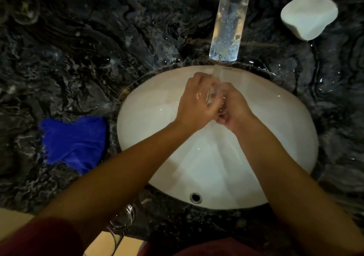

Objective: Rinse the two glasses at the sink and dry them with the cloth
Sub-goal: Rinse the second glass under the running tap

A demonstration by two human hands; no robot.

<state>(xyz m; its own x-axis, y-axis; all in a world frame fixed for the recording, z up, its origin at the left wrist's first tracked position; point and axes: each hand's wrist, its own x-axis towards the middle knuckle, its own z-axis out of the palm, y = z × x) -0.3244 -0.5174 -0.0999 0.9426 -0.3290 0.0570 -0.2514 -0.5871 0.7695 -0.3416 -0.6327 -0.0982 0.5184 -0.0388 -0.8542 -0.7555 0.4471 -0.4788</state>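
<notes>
Head view, looking down on a white oval sink (149, 129) set under a dark veined stone countertop (78, 49). Light is dim.

Both hands are over the basin, under the spout. The left hand (194, 100) wraps over a clear drinking glass (211, 97) from the left, its fingers curled round the glass wall. The right hand (235, 108) meets it from the right, fingers curled against the same glass (blur hides exactly where each fingertip lies). The glass sits between the two palms, above the middle-back part of the bowl, and shows only as a few bright rims and reflections.

A thin stream of water (216, 72) drops from the flat, clear-looking faucet spout (228, 25) onto the hands and glass. The spout reaches from the top edge toward the basin's back rim.

A second glass (123, 219) stands on the countertop at the near edge, left of the sink's overflow hole (196, 197), partly behind the left forearm.

A blue cloth (74, 141) lies crumpled flat on the countertop just left of the basin, touching neither hand.

A white rounded soap dish or container (309, 13) sits on the countertop at upper right, well apart from the hands. Dark red sleeves or clothing (39, 238) fill the bottom edge.
</notes>
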